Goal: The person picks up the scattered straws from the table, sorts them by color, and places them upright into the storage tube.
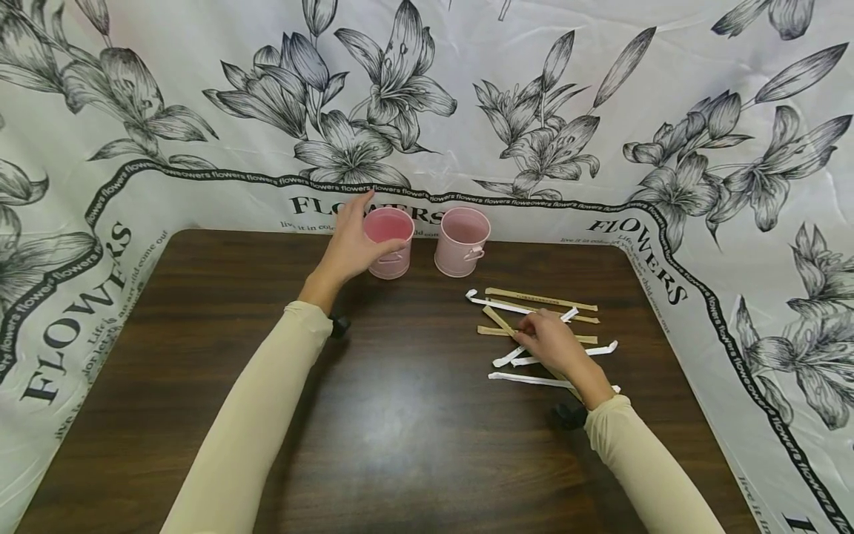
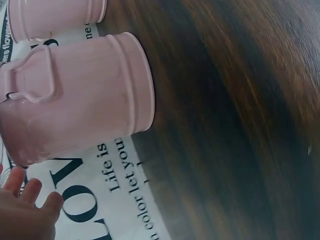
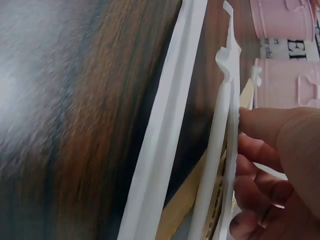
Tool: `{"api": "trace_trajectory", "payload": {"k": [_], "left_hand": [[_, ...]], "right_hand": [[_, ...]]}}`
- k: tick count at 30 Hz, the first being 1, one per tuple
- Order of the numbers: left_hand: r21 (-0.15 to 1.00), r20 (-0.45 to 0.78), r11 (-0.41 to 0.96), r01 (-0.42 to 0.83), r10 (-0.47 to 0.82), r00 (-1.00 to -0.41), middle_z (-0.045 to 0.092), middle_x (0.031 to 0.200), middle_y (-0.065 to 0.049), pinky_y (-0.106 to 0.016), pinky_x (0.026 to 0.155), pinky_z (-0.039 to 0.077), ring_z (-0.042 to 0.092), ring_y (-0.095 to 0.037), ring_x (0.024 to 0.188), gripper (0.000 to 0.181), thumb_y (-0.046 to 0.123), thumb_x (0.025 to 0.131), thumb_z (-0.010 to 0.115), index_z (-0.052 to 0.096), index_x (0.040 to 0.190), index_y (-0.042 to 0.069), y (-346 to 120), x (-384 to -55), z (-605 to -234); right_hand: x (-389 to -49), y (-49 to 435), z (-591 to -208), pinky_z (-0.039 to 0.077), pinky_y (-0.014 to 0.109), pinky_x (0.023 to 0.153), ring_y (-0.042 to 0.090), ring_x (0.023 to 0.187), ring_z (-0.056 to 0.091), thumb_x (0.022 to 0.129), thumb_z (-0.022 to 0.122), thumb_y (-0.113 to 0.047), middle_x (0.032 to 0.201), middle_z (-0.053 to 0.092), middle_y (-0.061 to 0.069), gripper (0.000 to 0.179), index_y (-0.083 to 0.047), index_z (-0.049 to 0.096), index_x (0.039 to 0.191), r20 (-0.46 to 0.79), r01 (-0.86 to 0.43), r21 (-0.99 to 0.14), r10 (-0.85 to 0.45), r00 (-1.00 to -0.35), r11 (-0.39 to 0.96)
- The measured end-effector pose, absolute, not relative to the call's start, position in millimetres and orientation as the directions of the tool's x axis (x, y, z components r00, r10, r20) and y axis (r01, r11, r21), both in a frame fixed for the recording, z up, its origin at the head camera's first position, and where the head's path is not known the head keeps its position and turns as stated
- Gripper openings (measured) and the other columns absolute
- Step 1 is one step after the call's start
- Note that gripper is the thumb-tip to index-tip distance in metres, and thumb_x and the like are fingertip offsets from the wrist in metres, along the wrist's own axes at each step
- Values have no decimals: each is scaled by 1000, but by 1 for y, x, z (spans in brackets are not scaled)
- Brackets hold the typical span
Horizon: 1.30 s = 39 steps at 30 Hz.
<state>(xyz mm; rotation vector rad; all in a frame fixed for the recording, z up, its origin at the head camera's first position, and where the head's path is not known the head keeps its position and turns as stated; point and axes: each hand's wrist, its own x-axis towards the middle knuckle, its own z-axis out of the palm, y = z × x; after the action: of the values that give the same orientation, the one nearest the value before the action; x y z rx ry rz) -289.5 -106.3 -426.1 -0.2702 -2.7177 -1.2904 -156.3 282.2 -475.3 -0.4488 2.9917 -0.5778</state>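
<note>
Two small pink buckets stand upright at the back of the table. My left hand (image 1: 353, 241) is at the left bucket (image 1: 389, 268), thumb and fingers spread about its rim. The left wrist view shows fingers (image 2: 32, 192) beside this bucket (image 2: 90, 95), not curled round it. My right hand (image 1: 554, 343) is over a loose pile of paper-wrapped straws. Its thumb and fingertips pinch a brown-wrapped straw (image 1: 497, 320) lying diagonally. In the right wrist view, white-wrapped straws (image 3: 162, 120) partly hide the grip of the bent fingers (image 3: 250, 192).
The second bucket (image 1: 462, 248) stands just right of the first, its handle hanging at the front. Other brown-wrapped straws (image 1: 540, 299) and white-wrapped straws (image 1: 530, 379) lie crossed on the dark wooden table (image 1: 400, 415). A flower-printed white cloth (image 1: 460, 163) hangs behind and along the sides.
</note>
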Motion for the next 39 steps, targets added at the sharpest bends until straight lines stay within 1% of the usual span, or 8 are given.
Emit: {"api": "trace_trajectory", "payload": {"k": [3,7,13,17,24,28,34,39], "left_hand": [[785,145,594,177,101,-984,26,167,-6,-62,117,35,29,-31,151,120,62,69,87,21,163,27,-104,-293,-431],[803,123,575,159,101,-987,32,165,-6,-60,116,38,34,-31,147,124,63,66,89,21,163,26,-100,-296,-436],[822,106,550,145,102,-989,38,162,-5,-57,116,39,40,-32,143,127,60,63,92,21,163,26,-93,-299,-438],[843,92,521,135,107,-990,37,161,-10,-57,115,41,42,-34,140,124,52,66,93,22,163,23,-90,-301,-440],[896,55,434,94,103,-993,38,156,-17,-53,114,43,47,-35,135,116,39,70,93,26,161,15,-87,-304,-445],[932,54,352,87,102,-993,41,153,-16,-48,114,44,50,-33,132,111,31,71,94,29,158,11,-86,-305,-445],[951,7,306,35,93,-996,43,151,-15,-47,115,43,51,-31,131,109,30,72,93,28,157,13,-89,-307,-445],[957,-3,288,21,81,-997,44,152,-12,-45,116,42,50,-29,132,109,31,71,94,29,156,16,-91,-309,-449]], "right_hand": [[-158,280,-477,46,34,68,18,77,54,93,74,-21,87,62,6,16,-6,73,96,-14,-253,-367,-277,-961,895],[-160,277,-480,41,30,65,17,73,50,91,76,-21,82,59,5,15,-7,70,90,12,-252,-361,-265,-964,898],[-160,274,-482,41,32,67,18,75,51,93,73,-18,82,59,5,12,-9,68,87,58,-288,-343,-286,-956,894],[-160,273,-479,42,31,65,16,72,52,94,72,-19,82,61,4,11,-10,69,88,67,-287,-352,-282,-957,891],[-163,267,-464,49,34,67,17,76,61,93,75,-18,88,69,6,10,-9,72,95,138,-327,-439,-297,-945,837],[-167,263,-455,46,30,65,14,72,55,92,76,-16,90,69,5,11,-9,72,98,215,-381,-469,-315,-924,797],[-174,254,-441,41,22,58,10,67,48,90,77,-15,89,67,3,13,-10,71,100,342,-452,-509,-310,-887,733],[-178,245,-426,41,19,57,14,66,51,90,78,-12,87,68,5,15,-8,71,103,396,-433,-624,-215,-893,651]]}}
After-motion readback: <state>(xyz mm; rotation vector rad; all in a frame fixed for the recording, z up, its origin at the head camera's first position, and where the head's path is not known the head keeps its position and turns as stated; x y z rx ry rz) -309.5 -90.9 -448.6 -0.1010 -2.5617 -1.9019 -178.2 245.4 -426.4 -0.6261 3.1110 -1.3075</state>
